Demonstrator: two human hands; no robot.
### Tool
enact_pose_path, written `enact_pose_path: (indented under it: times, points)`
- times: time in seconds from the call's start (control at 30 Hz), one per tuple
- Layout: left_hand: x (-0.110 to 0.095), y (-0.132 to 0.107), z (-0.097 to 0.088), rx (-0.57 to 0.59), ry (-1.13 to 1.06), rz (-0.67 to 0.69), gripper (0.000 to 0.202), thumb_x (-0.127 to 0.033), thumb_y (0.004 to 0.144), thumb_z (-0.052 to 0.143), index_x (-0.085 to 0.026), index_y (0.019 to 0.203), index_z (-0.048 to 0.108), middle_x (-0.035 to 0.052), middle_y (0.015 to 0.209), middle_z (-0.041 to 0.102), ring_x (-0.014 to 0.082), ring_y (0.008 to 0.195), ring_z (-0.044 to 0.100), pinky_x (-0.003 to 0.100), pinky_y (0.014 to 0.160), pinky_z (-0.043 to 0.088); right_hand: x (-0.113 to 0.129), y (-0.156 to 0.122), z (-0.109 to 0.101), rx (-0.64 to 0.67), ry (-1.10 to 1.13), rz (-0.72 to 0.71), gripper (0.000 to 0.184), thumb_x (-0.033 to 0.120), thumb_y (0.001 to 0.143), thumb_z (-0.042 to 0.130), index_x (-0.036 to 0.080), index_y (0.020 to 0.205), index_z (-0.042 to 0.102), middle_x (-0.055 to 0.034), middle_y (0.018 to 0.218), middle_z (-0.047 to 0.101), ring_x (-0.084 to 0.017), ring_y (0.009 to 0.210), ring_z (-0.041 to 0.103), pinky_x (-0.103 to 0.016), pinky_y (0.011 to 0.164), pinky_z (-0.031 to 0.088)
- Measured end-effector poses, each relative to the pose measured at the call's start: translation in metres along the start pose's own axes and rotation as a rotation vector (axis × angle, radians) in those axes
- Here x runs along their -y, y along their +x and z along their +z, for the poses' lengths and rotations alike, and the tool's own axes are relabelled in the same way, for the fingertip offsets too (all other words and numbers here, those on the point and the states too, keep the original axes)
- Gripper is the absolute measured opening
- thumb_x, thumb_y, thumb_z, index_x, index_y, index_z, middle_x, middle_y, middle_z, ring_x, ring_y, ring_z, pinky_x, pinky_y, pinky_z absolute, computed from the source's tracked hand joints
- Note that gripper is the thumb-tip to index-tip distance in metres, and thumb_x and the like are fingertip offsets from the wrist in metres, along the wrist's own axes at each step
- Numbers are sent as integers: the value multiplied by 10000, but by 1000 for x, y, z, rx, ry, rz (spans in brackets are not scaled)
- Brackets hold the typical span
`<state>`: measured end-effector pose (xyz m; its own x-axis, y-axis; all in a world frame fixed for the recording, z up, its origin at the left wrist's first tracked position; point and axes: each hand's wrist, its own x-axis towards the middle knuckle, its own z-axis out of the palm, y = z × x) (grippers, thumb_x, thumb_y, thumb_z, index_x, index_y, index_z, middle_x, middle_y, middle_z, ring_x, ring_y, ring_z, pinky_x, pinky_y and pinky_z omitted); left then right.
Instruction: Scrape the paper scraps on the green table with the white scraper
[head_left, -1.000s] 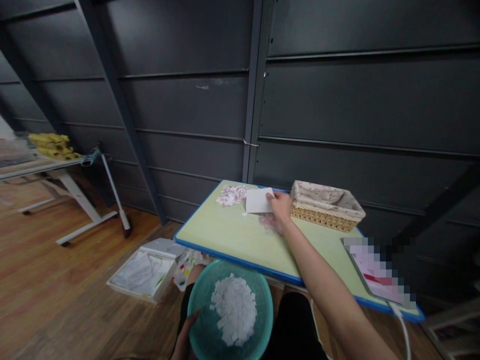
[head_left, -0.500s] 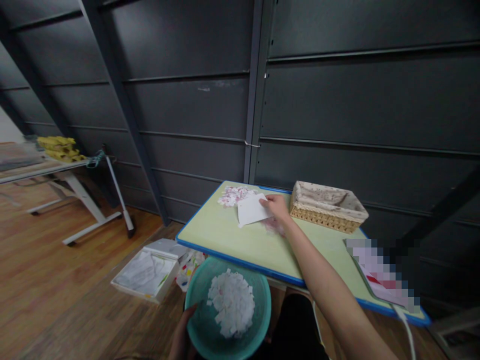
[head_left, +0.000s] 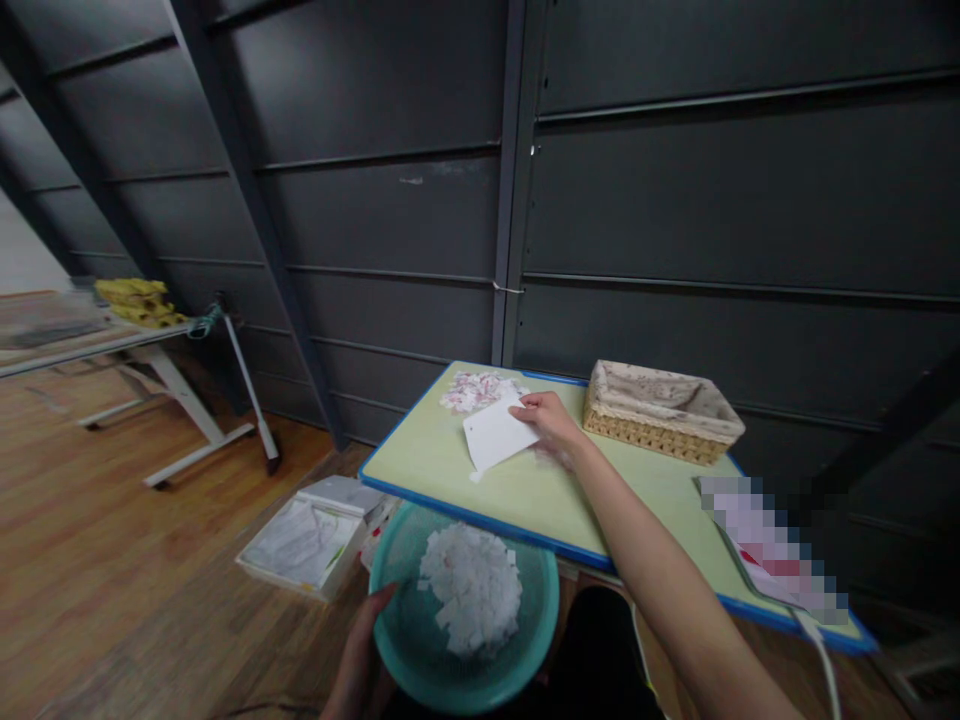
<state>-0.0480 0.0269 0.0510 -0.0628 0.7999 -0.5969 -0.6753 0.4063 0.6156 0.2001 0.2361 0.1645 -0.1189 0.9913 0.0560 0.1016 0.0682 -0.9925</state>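
My right hand (head_left: pixel 546 418) grips a white card (head_left: pixel 498 434) by its right edge, low over the pale green tabletop (head_left: pixel 427 462). Just below the card's lower corner lies a small white scrap (head_left: pixel 476 477). Behind it spreads a pile of pink and white paper pieces (head_left: pixel 474 391); more pinkish pieces show partly beneath my right hand. My left hand (head_left: pixel 367 640) is closed on the left rim of a teal plastic basin (head_left: pixel 541 640), thumb inside. In the basin sits a heap of small white paper pieces (head_left: pixel 476 590), under the table's front edge.
A lined woven basket (head_left: pixel 652 440) stands at the table's back right. Nearer lies a blurred-out flat device (head_left: pixel 765 560) with a white cable (head_left: pixel 823 660). On the floor at left is an open white box (head_left: pixel 300 540). A wheeled table (head_left: pixel 180 400) stands farther left.
The card has moved slightly left and nearer, tilting more, with a small scrap now at its lower corner. The basin has shifted a little right and up toward the table. The view has turned slightly.
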Motion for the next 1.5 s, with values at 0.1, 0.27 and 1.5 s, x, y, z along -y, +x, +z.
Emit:
enact_pose_path:
  times: [0.1, 0.27, 1.5]
  points:
    - [0, 1, -1, 10, 24, 32, 575, -298, 713, 679, -106, 1240, 552, 132, 1056, 736, 313, 1011, 654, 465, 914, 500, -2, 1, -1, 47, 1, 18, 259, 345, 545, 716, 133, 605, 580, 22, 483, 496, -93, 430, 427, -216, 410, 260]
    - [-2, -2, 3, -8, 37, 6, 532, -285, 727, 664, -86, 1211, 567, 145, 1031, 741, 308, 1012, 654, 448, 888, 517, -3, 0, -1, 37, 62, 42, 285, 357, 543, 732, 125, 664, 618, 2, 524, 551, -107, 452, 470, -220, 422, 296]
    - [-12, -29, 29, -8, -66, 31, 544, -218, 757, 611, -90, 1274, 504, 92, 969, 765, 293, 1017, 652, 405, 948, 463, -19, 6, -1, 398, 24, 26, 368, 352, 523, 798, 108, 767, 671, -18, 603, 638, -96, 493, 534, -196, 451, 349]
